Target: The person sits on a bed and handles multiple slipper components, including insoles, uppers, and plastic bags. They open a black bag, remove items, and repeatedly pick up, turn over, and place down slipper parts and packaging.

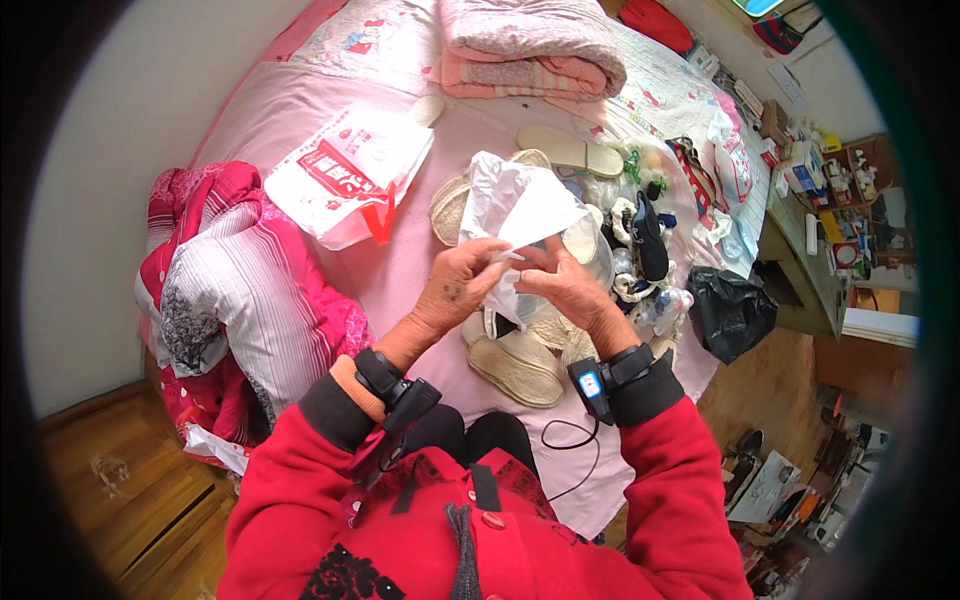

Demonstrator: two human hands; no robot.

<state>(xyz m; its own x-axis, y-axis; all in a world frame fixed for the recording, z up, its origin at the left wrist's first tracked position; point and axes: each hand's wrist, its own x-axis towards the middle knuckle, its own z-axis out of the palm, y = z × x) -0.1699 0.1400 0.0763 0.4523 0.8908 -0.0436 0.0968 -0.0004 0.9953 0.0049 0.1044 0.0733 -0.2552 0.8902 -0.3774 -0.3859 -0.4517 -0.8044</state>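
Note:
Both hands meet above the pink bed, with a thin white plastic bag (pixel 528 208) between them. My left hand (pixel 455 288) pinches the bag's near edge between thumb and fingers. Close beside it, my right hand (pixel 572 287) has its fingers bent onto the same edge. The bag spreads away from me in a pale, crumpled sheet, and part hangs below the fingers. Underneath and around it lie several beige woven insoles, one (pixel 516 370) just in front of my knees and another (pixel 450 210) left of the bag. A longer pale insole (pixel 570 150) rests farther back.
On the left are a white and red carrier bag (pixel 350 175) and a heap of pink and white bedding (pixel 240 290). A folded quilt (pixel 530 50) lies at the back. To the right sit a dark shoe (pixel 650 237), small bundles and a black plastic bag (pixel 732 312).

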